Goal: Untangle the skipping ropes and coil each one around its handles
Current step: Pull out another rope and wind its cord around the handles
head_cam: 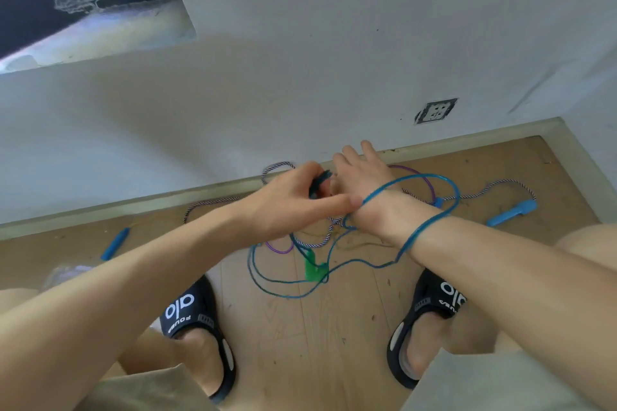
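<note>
- Blue rope (430,177) loops over my right wrist, trailing to the tangle on the floor (334,327) between my feet.
- My left hand (293,200) pinches a dark cord end.
- My right hand (364,173) reaches forward, fingers straight.

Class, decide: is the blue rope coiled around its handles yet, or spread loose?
Spread loose. The blue rope loops over the right hand's wrist and trails across the floor.
</note>
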`<action>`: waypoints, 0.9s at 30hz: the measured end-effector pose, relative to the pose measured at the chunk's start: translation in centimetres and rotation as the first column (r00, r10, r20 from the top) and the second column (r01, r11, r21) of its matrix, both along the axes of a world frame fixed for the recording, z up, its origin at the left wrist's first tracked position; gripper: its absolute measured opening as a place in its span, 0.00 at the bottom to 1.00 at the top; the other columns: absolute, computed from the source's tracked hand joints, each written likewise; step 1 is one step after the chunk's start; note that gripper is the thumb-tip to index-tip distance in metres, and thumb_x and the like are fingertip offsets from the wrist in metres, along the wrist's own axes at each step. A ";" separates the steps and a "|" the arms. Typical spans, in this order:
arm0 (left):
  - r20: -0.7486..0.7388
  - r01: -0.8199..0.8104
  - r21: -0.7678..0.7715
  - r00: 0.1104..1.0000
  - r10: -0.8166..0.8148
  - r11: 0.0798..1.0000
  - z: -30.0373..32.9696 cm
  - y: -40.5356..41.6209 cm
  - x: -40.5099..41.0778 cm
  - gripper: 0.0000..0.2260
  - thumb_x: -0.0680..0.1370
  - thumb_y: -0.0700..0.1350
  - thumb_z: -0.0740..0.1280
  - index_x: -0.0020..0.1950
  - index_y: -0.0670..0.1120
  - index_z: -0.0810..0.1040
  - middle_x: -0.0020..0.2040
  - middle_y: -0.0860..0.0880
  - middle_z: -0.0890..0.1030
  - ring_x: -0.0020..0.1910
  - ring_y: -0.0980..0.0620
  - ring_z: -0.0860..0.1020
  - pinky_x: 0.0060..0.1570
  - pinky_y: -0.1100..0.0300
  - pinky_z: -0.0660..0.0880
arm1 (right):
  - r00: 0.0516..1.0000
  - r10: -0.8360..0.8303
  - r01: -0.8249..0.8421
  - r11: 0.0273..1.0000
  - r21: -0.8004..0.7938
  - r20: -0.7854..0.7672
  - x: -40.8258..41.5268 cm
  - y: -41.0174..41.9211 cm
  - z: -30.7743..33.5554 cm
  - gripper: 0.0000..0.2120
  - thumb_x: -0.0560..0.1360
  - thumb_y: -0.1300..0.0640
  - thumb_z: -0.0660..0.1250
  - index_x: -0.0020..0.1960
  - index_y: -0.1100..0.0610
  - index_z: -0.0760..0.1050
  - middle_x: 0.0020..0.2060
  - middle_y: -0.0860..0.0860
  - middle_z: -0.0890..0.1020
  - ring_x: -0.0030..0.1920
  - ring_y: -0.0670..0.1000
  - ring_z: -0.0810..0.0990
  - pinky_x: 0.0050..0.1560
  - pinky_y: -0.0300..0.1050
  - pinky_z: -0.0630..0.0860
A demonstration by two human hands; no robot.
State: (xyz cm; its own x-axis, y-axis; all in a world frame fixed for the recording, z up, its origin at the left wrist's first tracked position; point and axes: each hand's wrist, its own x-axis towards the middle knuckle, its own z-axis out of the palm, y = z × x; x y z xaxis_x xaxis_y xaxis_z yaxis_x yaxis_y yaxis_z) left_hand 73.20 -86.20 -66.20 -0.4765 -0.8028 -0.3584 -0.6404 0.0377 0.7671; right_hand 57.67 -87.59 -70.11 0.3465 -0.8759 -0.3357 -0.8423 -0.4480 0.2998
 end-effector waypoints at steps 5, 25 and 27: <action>0.040 -0.077 -0.081 0.996 0.081 0.994 1.2 -1.2 0.3 0.22 0.72 0.63 0.71 0.48 0.45 0.71 0.40 0.54 0.74 0.37 0.54 0.69 0.38 0.57 0.68 | 0.997 -0.058 0.062 0.992 -0.110 0.043 0.8 -0.9 0.7 0.24 0.81 0.47 0.48 0.74 0.57 0.59 0.67 0.58 0.70 0.72 0.62 0.61 0.74 0.65 0.50; 0.236 0.315 -0.289 0.939 -0.251 0.904 -0.2 -1.4 1.4 0.12 0.67 0.43 0.71 0.41 0.45 0.68 0.33 0.51 0.74 0.31 0.52 0.67 0.32 0.58 0.68 | 0.958 -0.286 0.287 0.958 -0.010 0.018 -2.5 -2.5 1.1 0.28 0.75 0.57 0.61 0.74 0.55 0.61 0.67 0.57 0.72 0.70 0.60 0.66 0.74 0.65 0.51; 0.243 0.327 -0.245 0.932 -0.269 0.913 0.3 -2.0 2.2 0.11 0.69 0.42 0.71 0.40 0.45 0.68 0.32 0.52 0.71 0.31 0.53 0.66 0.33 0.59 0.67 | 0.947 -0.321 0.321 0.947 0.002 -0.022 -4.1 -3.0 1.9 0.30 0.72 0.59 0.64 0.73 0.55 0.63 0.67 0.58 0.72 0.70 0.61 0.66 0.74 0.66 0.51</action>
